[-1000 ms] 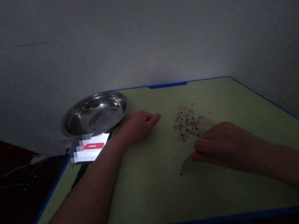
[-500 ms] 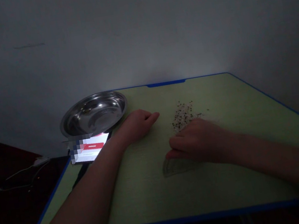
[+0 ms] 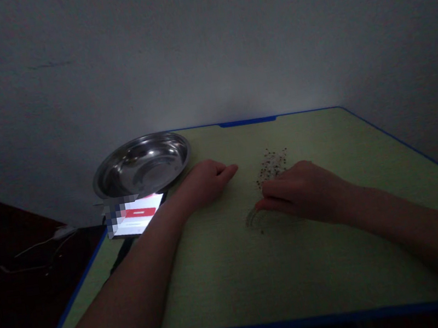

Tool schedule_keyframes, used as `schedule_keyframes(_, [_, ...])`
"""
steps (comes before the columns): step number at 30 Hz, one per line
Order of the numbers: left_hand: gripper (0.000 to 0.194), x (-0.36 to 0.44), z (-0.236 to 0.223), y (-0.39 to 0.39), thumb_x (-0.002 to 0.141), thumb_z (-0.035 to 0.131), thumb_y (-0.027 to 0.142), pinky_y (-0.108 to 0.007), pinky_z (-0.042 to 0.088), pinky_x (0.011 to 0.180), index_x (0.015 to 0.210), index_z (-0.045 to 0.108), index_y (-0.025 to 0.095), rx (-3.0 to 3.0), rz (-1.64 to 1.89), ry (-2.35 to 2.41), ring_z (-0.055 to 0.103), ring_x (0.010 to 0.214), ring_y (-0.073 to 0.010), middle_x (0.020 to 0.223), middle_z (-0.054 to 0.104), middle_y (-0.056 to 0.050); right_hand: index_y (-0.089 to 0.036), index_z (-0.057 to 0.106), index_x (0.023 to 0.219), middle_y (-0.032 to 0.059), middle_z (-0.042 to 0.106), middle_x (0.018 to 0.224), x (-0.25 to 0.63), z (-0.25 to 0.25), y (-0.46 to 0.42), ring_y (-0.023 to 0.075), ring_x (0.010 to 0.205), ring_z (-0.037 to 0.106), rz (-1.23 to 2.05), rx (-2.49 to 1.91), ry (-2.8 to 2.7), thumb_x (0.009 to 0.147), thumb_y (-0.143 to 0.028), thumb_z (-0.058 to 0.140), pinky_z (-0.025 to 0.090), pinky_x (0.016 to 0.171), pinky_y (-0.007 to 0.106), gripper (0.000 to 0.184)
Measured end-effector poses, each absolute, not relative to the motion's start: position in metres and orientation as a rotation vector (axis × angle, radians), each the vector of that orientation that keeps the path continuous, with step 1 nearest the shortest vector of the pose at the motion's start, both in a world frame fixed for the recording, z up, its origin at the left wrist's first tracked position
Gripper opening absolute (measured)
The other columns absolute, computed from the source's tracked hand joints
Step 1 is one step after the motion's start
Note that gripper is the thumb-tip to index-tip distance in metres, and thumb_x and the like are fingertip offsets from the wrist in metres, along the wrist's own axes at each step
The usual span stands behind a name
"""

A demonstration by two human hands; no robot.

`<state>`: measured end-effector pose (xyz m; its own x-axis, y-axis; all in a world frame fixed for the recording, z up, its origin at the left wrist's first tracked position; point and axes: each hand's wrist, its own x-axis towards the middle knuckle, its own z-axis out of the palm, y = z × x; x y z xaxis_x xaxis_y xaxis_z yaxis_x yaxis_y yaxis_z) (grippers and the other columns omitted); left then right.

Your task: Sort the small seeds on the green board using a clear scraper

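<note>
My left hand (image 3: 207,179) rests on the table in a loose fist beside the metal basin, thumb pointing right; nothing shows in it. To its right, a small heap of pale grains mixed with dark ones (image 3: 272,168) is spread on the tabletop. My right hand (image 3: 302,192) is just in front of the heap and hides part of it, its fingers pinched together. From the fingertips a faint, clear piece with a curved edge (image 3: 251,217) extends to the left; its kind is unclear in the dim light. One dark speck (image 3: 262,232) shows close to it.
A shiny steel basin (image 3: 142,165) stands at the table's back left. In front of it lies a lit phone or tablet (image 3: 138,215), partly behind my left forearm. The green table (image 3: 239,288) has a blue edge and meets a grey wall (image 3: 201,50). White cables (image 3: 63,232) lie off its left side.
My right hand has moved away from me, towards the heap, and the clear piece has moved with it. The dark speck near it now shows. My left hand stays in place.
</note>
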<state>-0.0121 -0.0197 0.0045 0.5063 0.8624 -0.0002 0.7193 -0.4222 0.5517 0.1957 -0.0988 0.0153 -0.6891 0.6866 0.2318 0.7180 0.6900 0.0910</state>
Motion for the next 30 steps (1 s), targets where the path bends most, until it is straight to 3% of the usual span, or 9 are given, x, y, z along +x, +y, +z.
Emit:
schedule_keyframes(12, [0.051, -0.013, 0.004, -0.019, 0.085, 0.042, 0.055, -0.027, 0.022, 0.049, 0.049, 0.035, 0.019, 2.272, 0.419, 1.288, 0.03, 0.05, -0.0099, 0.049, 0.033, 0.004, -0.019, 0.061, 0.069, 0.0021, 0.065, 0.054, 0.186, 0.011, -0.103, 0.0137, 0.045, 0.052, -0.395, -1.02, -2.811, 0.1, -0.044, 0.037, 0.015, 0.049, 0.032, 0.047])
schedule_keyframes(20, [0.052, -0.011, 0.007, -0.022, 0.086, 0.042, 0.054, -0.027, 0.022, 0.049, 0.048, 0.036, 0.019, 2.267, 0.398, 1.303, 0.031, 0.048, -0.0094, 0.048, 0.033, 0.004, -0.019, 0.058, 0.065, -0.0018, 0.061, 0.049, 0.185, 0.005, -0.141, 0.0114, 0.042, 0.051, 0.017, -0.952, -2.897, 0.096, -0.044, 0.05, 0.02, 0.047, 0.031, 0.04])
schedule_keyframes(26, [0.051, -0.01, 0.009, -0.023, 0.086, 0.042, 0.053, -0.027, 0.022, 0.049, 0.048, 0.033, 0.019, 2.279, 0.409, 1.299, 0.03, 0.048, -0.0094, 0.047, 0.033, 0.004, -0.02, 0.054, 0.064, -0.0035, 0.059, 0.052, 0.2, 0.01, -0.167, 0.009, 0.044, 0.048, 0.313, -1.008, -2.784, 0.1, -0.043, 0.04, 0.025, 0.047, 0.028, 0.045])
schedule_keyframes(30, [0.052, -0.011, 0.007, -0.02, 0.085, 0.041, 0.054, -0.027, 0.023, 0.049, 0.048, 0.035, 0.019, 2.29, 0.41, 1.287, 0.032, 0.049, -0.0096, 0.049, 0.034, 0.003, -0.021, 0.052, 0.063, -0.0029, 0.056, 0.05, 0.21, 0.017, -0.165, 0.0095, 0.043, 0.048, 0.189, -1.119, -2.71, 0.102, -0.046, 0.032, 0.025, 0.047, 0.028, 0.051])
